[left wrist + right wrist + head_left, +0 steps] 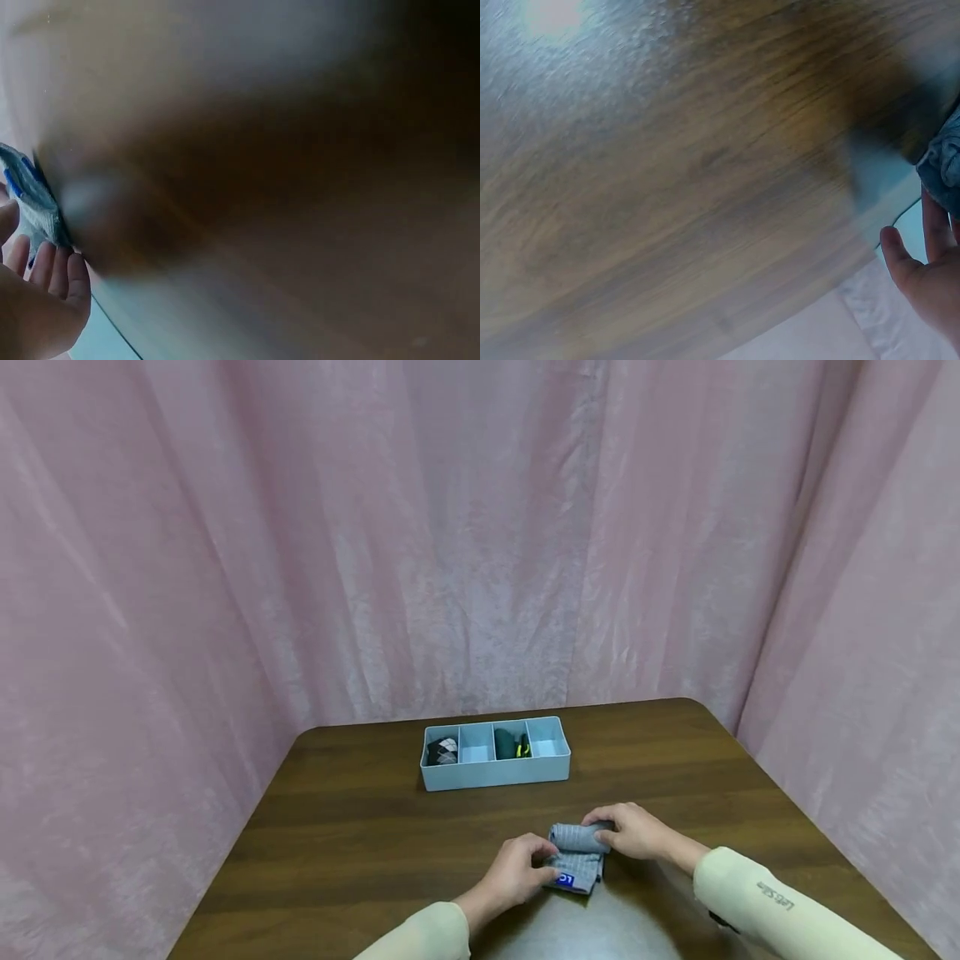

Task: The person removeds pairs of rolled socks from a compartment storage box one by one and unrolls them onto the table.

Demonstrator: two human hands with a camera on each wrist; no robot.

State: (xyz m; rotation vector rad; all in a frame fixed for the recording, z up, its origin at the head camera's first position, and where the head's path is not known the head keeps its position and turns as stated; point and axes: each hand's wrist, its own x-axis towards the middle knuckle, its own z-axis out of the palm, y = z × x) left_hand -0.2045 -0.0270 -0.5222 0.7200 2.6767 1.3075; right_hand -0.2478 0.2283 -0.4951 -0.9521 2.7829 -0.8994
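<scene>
A pair of grey ribbed socks (576,865) with a blue label lies on the table, its far end turned into a roll (577,837). My right hand (633,832) grips the right end of that roll between thumb and fingers. From the left, my left hand (516,870) holds the socks' edge, thumb by the label and fingertips at the roll. The left wrist view shows the left hand's fingers (58,274) against the grey fabric (36,210). In the right wrist view, the roll's end (945,161) rests at the fingers of my right hand (934,289).
Beyond the hands stands a light blue box (498,772) with several compartments. Its leftmost one holds a dark argyle-patterned bundle (442,751); another holds a dark green bundle (505,744) and a black-and-yellow one (522,747). Pink curtains (480,543) hang behind the wooden table (337,827).
</scene>
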